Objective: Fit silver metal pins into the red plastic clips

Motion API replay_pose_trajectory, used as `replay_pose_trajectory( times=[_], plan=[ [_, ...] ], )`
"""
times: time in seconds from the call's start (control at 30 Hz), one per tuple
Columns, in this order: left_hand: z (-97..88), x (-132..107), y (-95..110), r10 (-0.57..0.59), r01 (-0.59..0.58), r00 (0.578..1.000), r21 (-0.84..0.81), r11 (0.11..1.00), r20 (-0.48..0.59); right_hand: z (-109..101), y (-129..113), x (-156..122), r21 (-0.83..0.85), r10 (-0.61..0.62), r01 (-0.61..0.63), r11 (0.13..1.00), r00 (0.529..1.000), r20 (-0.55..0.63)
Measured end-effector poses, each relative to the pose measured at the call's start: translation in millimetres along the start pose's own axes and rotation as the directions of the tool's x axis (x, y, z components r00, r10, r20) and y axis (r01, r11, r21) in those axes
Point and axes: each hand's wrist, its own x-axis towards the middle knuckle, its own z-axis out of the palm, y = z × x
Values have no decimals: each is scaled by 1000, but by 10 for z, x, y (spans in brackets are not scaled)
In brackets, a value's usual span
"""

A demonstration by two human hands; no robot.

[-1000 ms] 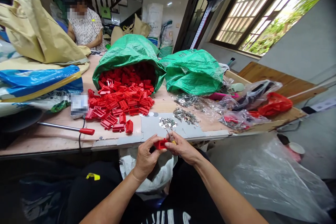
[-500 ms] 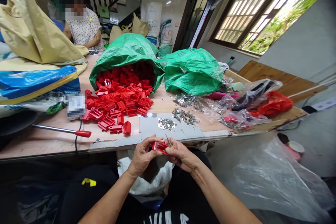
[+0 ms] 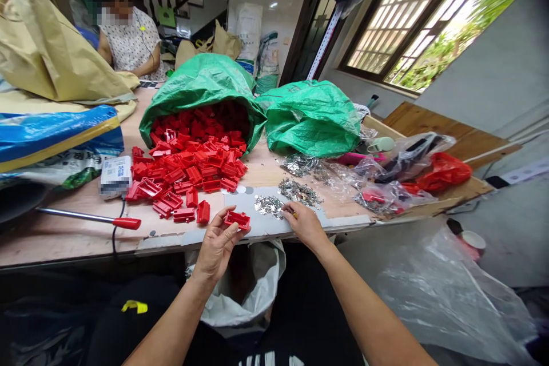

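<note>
My left hand (image 3: 215,249) grips a small open red plastic case (image 3: 237,219) between thumb and fingers, just above the table's front edge. My right hand (image 3: 307,225) is closed on a thin tool with a yellow part (image 3: 295,214); its tip is mostly hidden by the fingers. Those fingertips are at the right side of a pile of small shiny metal pieces (image 3: 268,206) on a grey sheet (image 3: 244,206). A second heap of metal pieces (image 3: 299,190) lies just behind. Many loose red cases (image 3: 193,174) spill from a green woven sack (image 3: 201,83) at the left.
A lever with a red grip (image 3: 126,223) and a white box (image 3: 115,176) stand at the left. Another green sack (image 3: 311,117) and plastic bags (image 3: 412,166) are at the right. An open white sack (image 3: 244,303) hangs below the edge. Across the table sits a person (image 3: 131,40).
My right hand has moved away from the red case, forward and right to the metal pieces. My left hand has shifted slightly left and up with the case. The view has shifted a little.
</note>
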Motion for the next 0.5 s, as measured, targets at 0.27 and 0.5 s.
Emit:
replay_pose_trajectory(
  times=[0.27,0.5],
  plan=[
    [18,1,-24,-41,41,999,2,999,-26,40,-56,143,-41,-44,48,998,996,78],
    [8,6,-68,64,-58,997,135,989,-42,19,-8,115,-3,-12,13,1000,999,43]
  ],
)
